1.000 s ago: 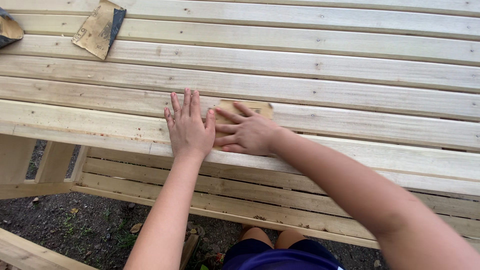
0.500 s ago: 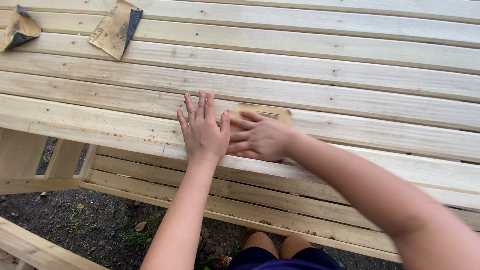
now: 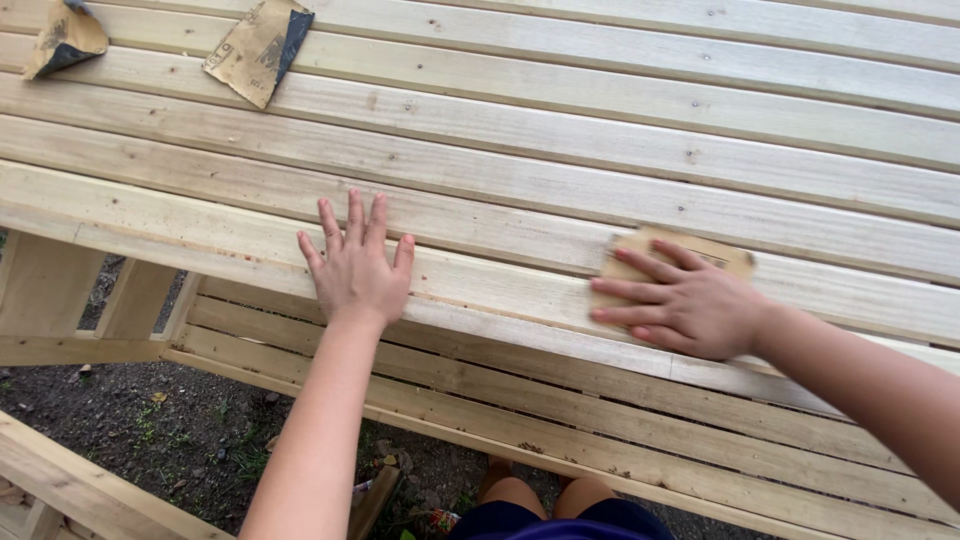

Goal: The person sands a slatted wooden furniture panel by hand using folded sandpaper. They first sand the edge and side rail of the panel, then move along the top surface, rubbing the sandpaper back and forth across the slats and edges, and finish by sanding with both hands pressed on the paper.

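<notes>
Slatted wooden tabletop (image 3: 600, 150) of pale planks, with a bench (image 3: 560, 400) below its near edge. Left hand (image 3: 357, 270) lies flat, fingers spread, bracing on a slat. Right hand (image 3: 680, 300) presses a sandpaper sheet (image 3: 668, 262) against the near slat, fingers extended, slightly apart. Two spare sandpaper pieces (image 3: 258, 48) lie far left.

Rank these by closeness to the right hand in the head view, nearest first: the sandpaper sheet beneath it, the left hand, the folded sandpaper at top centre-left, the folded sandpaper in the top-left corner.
From the right hand:
1. Tan sandpaper sheet, under its fingers.
2. Left hand, to its left.
3. Folded sandpaper, upper left.
4. Corner sandpaper, far top-left.
</notes>
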